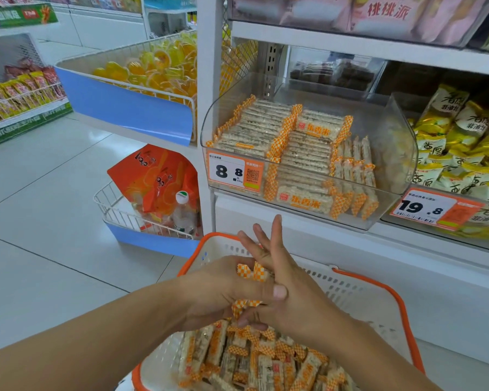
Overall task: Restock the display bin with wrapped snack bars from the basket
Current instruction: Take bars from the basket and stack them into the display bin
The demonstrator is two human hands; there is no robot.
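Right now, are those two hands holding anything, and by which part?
Yes: a small bunch of wrapped snack bars, pressed between both hands above the basket. The left hand grips their sides; the right hand steadies them. Only the checkered wrapper ends show.

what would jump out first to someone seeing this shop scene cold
Two hands meet low in the centre: the left hand and right hand press a bunch of orange-checked snack bars between them above the white basket. Just above, the clear display bin on the shelf holds rows of the same bars, with an 8.8 price tag on its front.
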